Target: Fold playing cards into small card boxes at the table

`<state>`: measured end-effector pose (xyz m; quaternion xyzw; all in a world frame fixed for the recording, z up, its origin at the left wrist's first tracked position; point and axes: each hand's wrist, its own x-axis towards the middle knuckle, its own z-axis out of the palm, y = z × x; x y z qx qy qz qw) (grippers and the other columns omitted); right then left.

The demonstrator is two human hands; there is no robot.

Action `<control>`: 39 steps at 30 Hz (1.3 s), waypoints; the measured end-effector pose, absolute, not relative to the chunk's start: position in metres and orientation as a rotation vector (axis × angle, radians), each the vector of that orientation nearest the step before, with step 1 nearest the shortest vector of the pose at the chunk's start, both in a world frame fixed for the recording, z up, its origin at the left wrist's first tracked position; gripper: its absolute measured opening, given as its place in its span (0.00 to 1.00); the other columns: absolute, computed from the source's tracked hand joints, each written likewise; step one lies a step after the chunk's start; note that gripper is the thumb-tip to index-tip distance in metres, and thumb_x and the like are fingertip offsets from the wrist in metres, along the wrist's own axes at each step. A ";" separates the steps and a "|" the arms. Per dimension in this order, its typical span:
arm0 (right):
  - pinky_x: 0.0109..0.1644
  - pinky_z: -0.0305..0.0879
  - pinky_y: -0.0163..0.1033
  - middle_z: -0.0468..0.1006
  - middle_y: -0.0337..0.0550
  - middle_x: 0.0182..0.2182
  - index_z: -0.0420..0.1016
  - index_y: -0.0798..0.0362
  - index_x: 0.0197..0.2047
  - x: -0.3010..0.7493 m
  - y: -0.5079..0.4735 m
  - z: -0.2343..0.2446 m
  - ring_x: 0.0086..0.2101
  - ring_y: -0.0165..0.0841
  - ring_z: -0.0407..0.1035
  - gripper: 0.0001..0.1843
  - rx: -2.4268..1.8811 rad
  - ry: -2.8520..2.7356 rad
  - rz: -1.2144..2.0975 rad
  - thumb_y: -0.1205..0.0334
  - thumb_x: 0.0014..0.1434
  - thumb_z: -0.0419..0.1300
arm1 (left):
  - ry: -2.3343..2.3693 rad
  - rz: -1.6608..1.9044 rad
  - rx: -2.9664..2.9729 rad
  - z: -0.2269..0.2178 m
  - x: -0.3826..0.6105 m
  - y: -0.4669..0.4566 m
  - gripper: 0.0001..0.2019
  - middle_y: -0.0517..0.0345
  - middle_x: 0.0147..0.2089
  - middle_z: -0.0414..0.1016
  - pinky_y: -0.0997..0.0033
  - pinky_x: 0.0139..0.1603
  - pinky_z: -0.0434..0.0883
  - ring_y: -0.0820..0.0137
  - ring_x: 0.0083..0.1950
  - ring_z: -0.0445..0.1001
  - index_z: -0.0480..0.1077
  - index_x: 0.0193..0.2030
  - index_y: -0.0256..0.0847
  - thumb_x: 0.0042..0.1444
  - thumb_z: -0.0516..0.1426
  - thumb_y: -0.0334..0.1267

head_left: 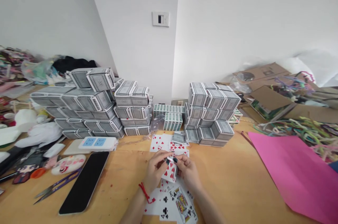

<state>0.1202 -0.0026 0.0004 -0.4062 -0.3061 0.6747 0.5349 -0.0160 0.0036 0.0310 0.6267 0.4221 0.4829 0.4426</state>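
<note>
My left hand point(155, 172) and my right hand point(188, 170) meet over the wooden table point(237, 185), both pinching one playing card point(171, 172) with red hearts, held upright between them. A red string circles my left wrist. More face-up cards lie under my wrists, among them a king point(182, 203) and a club card point(164, 207). Red-pip cards point(160, 142) lie flat just beyond my fingers.
Stacks of boxed card decks point(92, 106) stand at back left and more decks point(211, 111) at back right. A black phone point(86, 181), scissors point(56, 185) and a power strip point(95, 143) lie left. A pink sheet point(293, 171) and cardboard boxes point(266, 97) with coloured strips sit right.
</note>
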 end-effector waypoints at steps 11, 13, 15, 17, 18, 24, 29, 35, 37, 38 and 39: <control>0.19 0.52 0.29 0.64 0.31 0.16 0.68 0.55 0.28 0.118 -0.003 0.002 0.16 0.23 0.55 0.18 -1.045 -0.849 1.508 0.49 0.43 0.63 | 1.450 1.281 1.280 0.010 0.004 0.002 0.13 0.59 0.23 0.70 0.71 0.31 0.68 0.69 0.27 0.69 0.67 0.25 0.38 0.49 0.52 0.46; 0.22 0.57 0.30 0.67 0.33 0.18 0.68 0.54 0.28 0.119 -0.003 0.004 0.18 0.24 0.59 0.18 -1.026 -0.872 1.581 0.48 0.42 0.63 | 1.473 1.276 1.312 0.010 0.001 0.003 0.12 0.58 0.23 0.71 0.70 0.31 0.68 0.68 0.27 0.69 0.67 0.25 0.39 0.50 0.51 0.45; 0.25 0.61 0.32 0.68 0.34 0.19 0.68 0.55 0.28 0.121 -0.003 0.007 0.19 0.26 0.62 0.19 -1.023 -0.897 1.637 0.47 0.43 0.63 | 1.484 1.275 1.347 0.011 0.000 0.003 0.12 0.57 0.25 0.73 0.69 0.32 0.68 0.66 0.29 0.70 0.68 0.27 0.38 0.50 0.51 0.44; 0.25 0.62 0.33 0.66 0.34 0.19 0.68 0.55 0.27 0.122 -0.004 0.010 0.20 0.26 0.61 0.19 -1.048 -0.932 1.649 0.46 0.44 0.62 | 1.471 1.260 1.396 0.013 0.000 0.002 0.12 0.55 0.28 0.75 0.69 0.33 0.68 0.66 0.31 0.71 0.70 0.29 0.38 0.51 0.50 0.43; 0.24 0.61 0.32 0.65 0.34 0.18 0.67 0.55 0.26 0.122 -0.004 0.011 0.19 0.25 0.60 0.20 -1.068 -0.960 1.639 0.45 0.44 0.61 | 1.454 1.247 1.426 0.014 0.000 0.001 0.11 0.54 0.30 0.75 0.69 0.34 0.68 0.65 0.32 0.72 0.70 0.30 0.39 0.51 0.50 0.42; 0.19 0.46 0.29 0.54 0.30 0.14 0.63 0.56 0.18 0.124 -0.006 0.009 0.16 0.22 0.48 0.23 -1.087 -1.228 1.527 0.44 0.51 0.54 | 1.324 1.187 1.541 0.019 -0.001 -0.004 0.11 0.55 0.31 0.75 0.70 0.36 0.69 0.67 0.33 0.72 0.70 0.31 0.39 0.53 0.49 0.40; 0.21 0.44 0.30 0.52 0.32 0.15 0.62 0.55 0.18 0.124 -0.007 0.011 0.19 0.24 0.45 0.24 -1.076 -1.322 1.429 0.43 0.51 0.53 | 1.314 1.174 1.506 0.018 -0.001 -0.006 0.11 0.56 0.29 0.75 0.71 0.35 0.69 0.67 0.32 0.72 0.70 0.30 0.39 0.53 0.50 0.42; 0.21 0.46 0.30 0.55 0.34 0.16 0.63 0.55 0.18 0.119 -0.009 0.010 0.19 0.25 0.48 0.23 -1.133 -1.336 1.333 0.44 0.52 0.52 | 1.312 1.173 1.474 0.019 -0.001 -0.006 0.11 0.57 0.28 0.74 0.72 0.33 0.68 0.68 0.31 0.71 0.70 0.28 0.38 0.53 0.50 0.42; 0.22 0.47 0.31 0.56 0.34 0.17 0.65 0.55 0.20 0.117 -0.009 0.009 0.20 0.26 0.49 0.22 -1.143 -1.332 1.316 0.45 0.53 0.52 | 1.294 1.181 1.449 0.021 -0.001 -0.006 0.12 0.56 0.28 0.74 0.71 0.34 0.68 0.68 0.32 0.71 0.70 0.28 0.38 0.53 0.51 0.42; 0.23 0.48 0.31 0.58 0.34 0.17 0.67 0.55 0.20 0.117 -0.009 0.008 0.20 0.26 0.50 0.22 -1.142 -1.329 1.306 0.45 0.53 0.52 | 1.285 1.183 1.434 0.021 0.000 -0.005 0.12 0.56 0.28 0.73 0.71 0.33 0.68 0.68 0.32 0.70 0.70 0.28 0.38 0.52 0.51 0.42; 0.23 0.50 0.31 0.59 0.35 0.17 0.67 0.55 0.21 0.116 -0.009 0.008 0.20 0.26 0.51 0.22 -1.141 -1.322 1.293 0.45 0.53 0.52 | 1.278 1.184 1.424 0.021 0.000 -0.005 0.11 0.56 0.28 0.73 0.71 0.33 0.68 0.68 0.32 0.70 0.70 0.29 0.38 0.52 0.51 0.42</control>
